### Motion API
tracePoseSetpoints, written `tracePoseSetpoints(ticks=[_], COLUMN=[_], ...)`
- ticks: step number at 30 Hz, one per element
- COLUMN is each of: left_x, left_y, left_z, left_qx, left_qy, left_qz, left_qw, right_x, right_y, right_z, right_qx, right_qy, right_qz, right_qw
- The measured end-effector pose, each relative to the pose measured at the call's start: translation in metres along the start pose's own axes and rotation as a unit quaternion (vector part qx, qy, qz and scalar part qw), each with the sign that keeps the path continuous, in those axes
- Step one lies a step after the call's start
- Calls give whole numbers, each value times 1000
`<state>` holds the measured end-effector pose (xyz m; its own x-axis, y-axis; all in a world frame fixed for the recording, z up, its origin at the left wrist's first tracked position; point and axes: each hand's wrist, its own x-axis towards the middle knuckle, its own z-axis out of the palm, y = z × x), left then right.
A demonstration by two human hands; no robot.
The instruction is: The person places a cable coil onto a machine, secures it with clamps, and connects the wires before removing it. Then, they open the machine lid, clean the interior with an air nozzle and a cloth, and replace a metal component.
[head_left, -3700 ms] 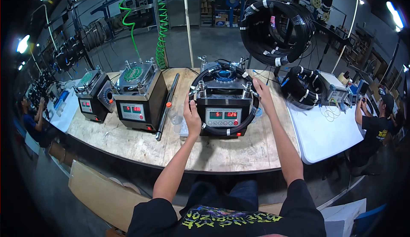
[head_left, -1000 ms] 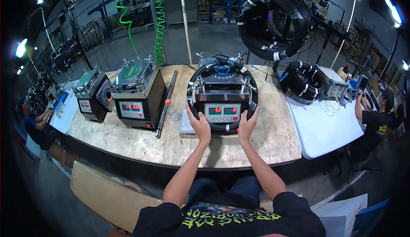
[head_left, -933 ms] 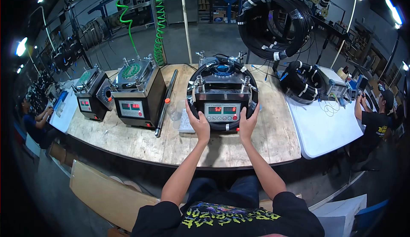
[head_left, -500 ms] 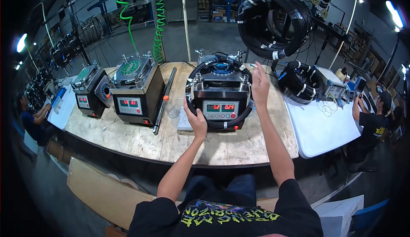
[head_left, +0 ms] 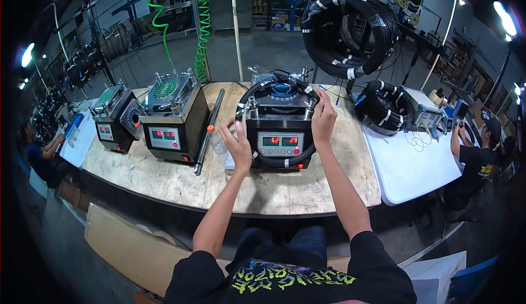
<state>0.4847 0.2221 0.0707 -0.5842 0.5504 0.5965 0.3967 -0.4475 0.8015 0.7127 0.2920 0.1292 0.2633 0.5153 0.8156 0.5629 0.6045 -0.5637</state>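
Note:
A coil of black cable [head_left: 286,162] with white bands hangs around a polishing machine [head_left: 282,126] whose front panel shows red digits. On its left side is my left hand [head_left: 236,146], fingers apart and thumb raised, close to the coil's edge. Along the coil's right side lies my right hand [head_left: 324,118], its fingers stretched upward and slightly bent; the hand covers that stretch of cable. A blue round part [head_left: 282,88] sits on top of the machine, inside the coil. Clamp posts [head_left: 252,104] stand at the machine's corners.
Two more such machines, the nearer one [head_left: 172,123] and a farther one [head_left: 113,120], stand to the left. A metal bar [head_left: 211,131] and an orange-capped bottle [head_left: 210,129] lie between. Cable coils [head_left: 383,106] are right, beside a white table [head_left: 413,164] and a co-worker [head_left: 476,156].
My left hand has shifted left and its fingers have spread off the coil. My right hand has moved down and inward against the coil's right side. The coil sits slightly left of before.

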Motion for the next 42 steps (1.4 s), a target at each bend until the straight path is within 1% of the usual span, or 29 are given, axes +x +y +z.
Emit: tracePoseSetpoints(ticks=[3,6,9,10,14,17,18,20,21,23,26,29,30,33,34,37,38,39,40,41,42], left_x=[52,98,109,110,100,97,96,94,91,85,73,61,57,47,42,22,14,4,-6,-15,-22], left_y=[31,39,62,59,57,66,58,32,27,23,27,30,34,22,20,18,18,18,16,13,3], left_z=[3,24,31,31,19,12,13,15,16,20,21,17,14,15,15,15,11,10,10,9,9], left_qx=[-24,-18,52,127,171,133,101,37,19,-17,-10,25,18,14,32,40,64,92,119,147,116], left_qy=[-46,-171,-287,-331,-310,-348,-323,-269,-253,-219,-190,-135,-139,-100,-104,-84,-105,-99,-92,-86,-84], left_qz=[58,128,217,232,260,153,187,253,241,219,160,185,169,188,199,166,152,153,155,156,150], left_qw=[997,977,932,906,898,915,922,929,937,951,969,973,976,977,974,982,981,979,976,973,978], right_x=[0,-1,-1,-2,-10,-26,-36,-63,-77,-98,-121,-130,-131,-131,-128,-126,-125,-122,-116,-112,-101], right_y=[-5,-7,-7,-6,1,-7,-5,1,5,12,0,-13,-11,-9,-13,-4,5,13,16,19,12], right_z=[0,-1,-2,-3,-4,-12,-15,-16,-14,-11,-12,-14,-13,-15,-18,-20,-22,-24,-26,-30,-35], right_qx=[28,30,40,46,87,97,110,73,55,61,78,108,104,104,112,108,103,98,137,141,146], right_qy=[6,12,8,5,-7,3,-23,-27,-28,-17,0,9,7,0,-3,-5,-7,-10,-12,-16,-20], right_qz=[15,6,17,26,29,61,101,109,113,117,148,185,182,184,190,184,179,173,187,215,242], right_qw=[999,999,999,999,996,993,988,991,992,991,986,977,978,977,975,977,978,980,973,966,959])
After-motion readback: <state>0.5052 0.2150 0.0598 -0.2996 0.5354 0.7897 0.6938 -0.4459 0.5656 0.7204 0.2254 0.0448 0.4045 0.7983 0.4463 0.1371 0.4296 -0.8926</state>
